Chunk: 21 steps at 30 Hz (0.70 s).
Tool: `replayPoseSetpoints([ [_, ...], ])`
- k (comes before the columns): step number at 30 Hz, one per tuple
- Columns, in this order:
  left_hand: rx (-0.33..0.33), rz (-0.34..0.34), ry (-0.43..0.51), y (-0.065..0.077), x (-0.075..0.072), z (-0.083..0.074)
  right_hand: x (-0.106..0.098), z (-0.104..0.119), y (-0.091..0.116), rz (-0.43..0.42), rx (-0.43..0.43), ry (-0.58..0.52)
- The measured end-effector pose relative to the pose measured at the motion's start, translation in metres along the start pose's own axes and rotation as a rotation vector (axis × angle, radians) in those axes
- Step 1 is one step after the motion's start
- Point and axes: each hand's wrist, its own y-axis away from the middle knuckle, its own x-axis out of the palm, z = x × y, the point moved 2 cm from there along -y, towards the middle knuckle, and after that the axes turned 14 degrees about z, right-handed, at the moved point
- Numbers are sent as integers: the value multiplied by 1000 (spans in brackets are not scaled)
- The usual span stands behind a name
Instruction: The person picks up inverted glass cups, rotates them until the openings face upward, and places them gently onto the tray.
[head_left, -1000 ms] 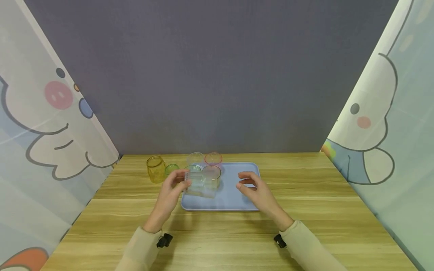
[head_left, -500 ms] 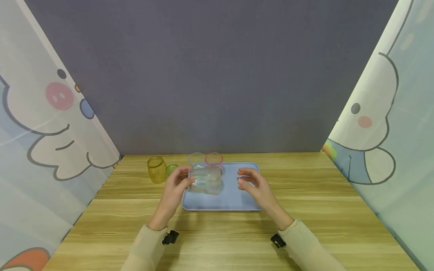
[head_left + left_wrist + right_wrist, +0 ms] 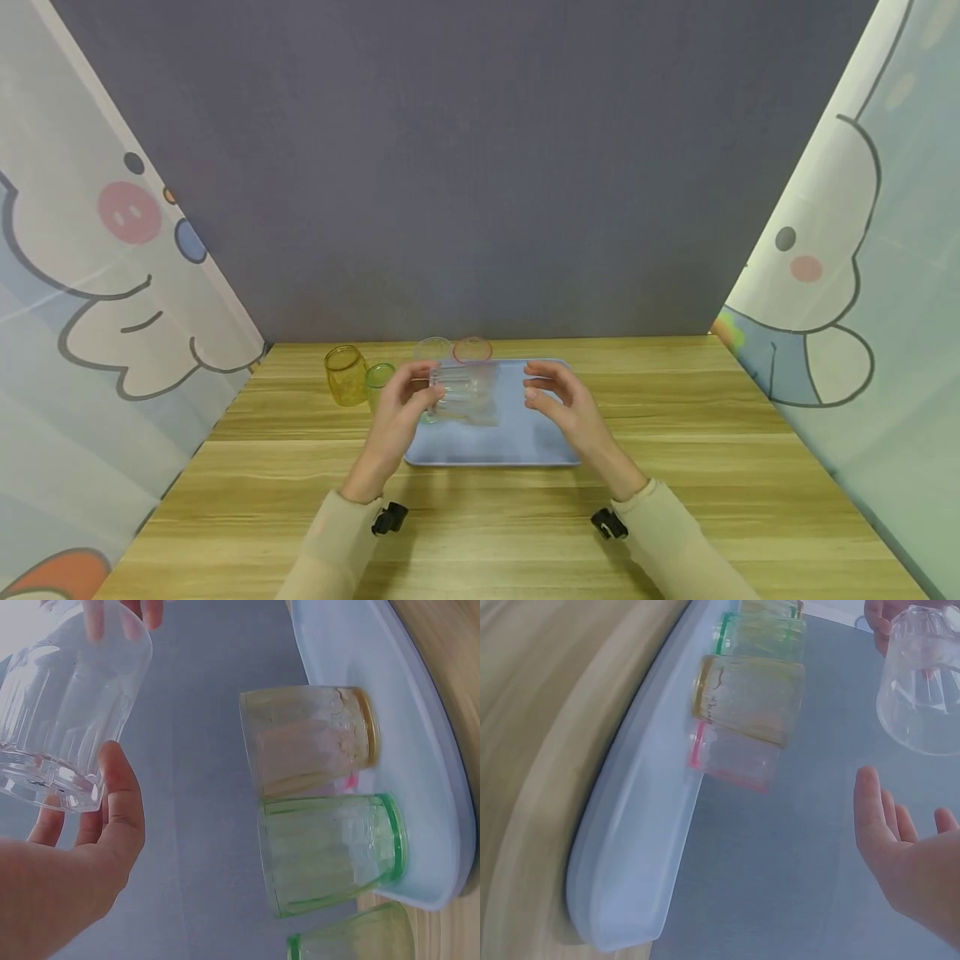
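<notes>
Above the blue tray (image 3: 517,437), my left hand (image 3: 397,417) grips a clear glass (image 3: 468,396) by its base end, thumb on one side and fingers on the other. The glass lies on its side in the air, mouth toward my right hand. That right hand (image 3: 566,412) hovers over the tray's right part, fingers loosely curved, holding nothing. In the left wrist view, an amber-tinted glass (image 3: 311,742) and a green-tinted glass (image 3: 330,851) stand on the tray. A pink-rimmed glass (image 3: 735,757) stands beside the amber one in the right wrist view.
Left of the tray, a yellow glass (image 3: 346,379) and a green-rimmed glass (image 3: 378,383) stand on the wooden table (image 3: 495,542). Another clear glass (image 3: 433,350) is at the tray's back left. A grey panel (image 3: 480,183) rises behind the table.
My left hand has moved to the right and slightly away from me, carrying the clear glass closer to my right hand. The right hand has shifted only slightly.
</notes>
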Motion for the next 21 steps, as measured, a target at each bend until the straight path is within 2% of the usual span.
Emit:
replayPoseSetpoints([
  [11,-1,4,18,-3,8,0,-1,3,-2,34,14,-16],
  [21,27,24,66,-6,15,5,-2,5,-2,57,34,45],
])
